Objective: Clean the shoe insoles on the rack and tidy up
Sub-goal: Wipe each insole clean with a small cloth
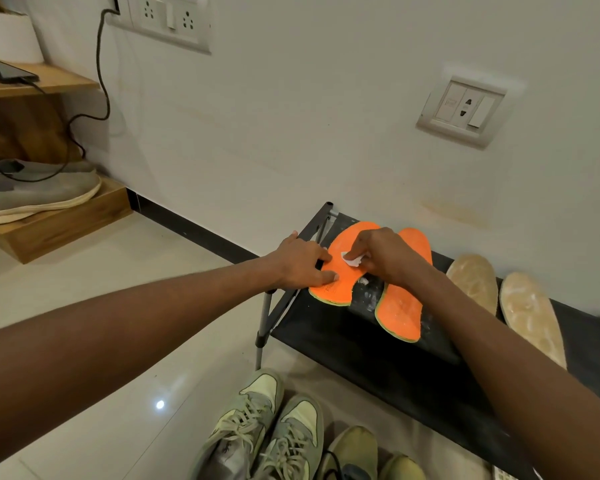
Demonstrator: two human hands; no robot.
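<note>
Item 1: black fabric-topped shoe rack point(388, 344) on grey metal legs, standing against the white wall.

Item 2: 2 bright orange foam insoles with green edging, lying flat on the rack's top near its left end. The left orange insole point(340, 271) is being worked on; the right orange insole point(400, 313) is lying just beside it. Their long axes are running from the near edge toward the wall, leaning slightly right, heels pointing toward the person.

Item 3: 2 tan, dusty-looking insoles point(530, 313) lying further right, on much the same axis.

Item 4: small crumpled white wipe point(352, 259), being pinched in the grip of the right hand point(388, 258) and pressed onto the left orange insole.

Item 5: left hand point(302, 263), fingers straight, pressing that insole's left edge and heel to the rack.

Handling note, as a judgement: the insole is looking light enough to slide, so the left hand should be holding it firm while the wipe is travelling lengthwise, toe to heel, in overlapping strokes.

Item 6: pale green laced sneakers point(267, 427) standing on the tiled floor below.
</note>
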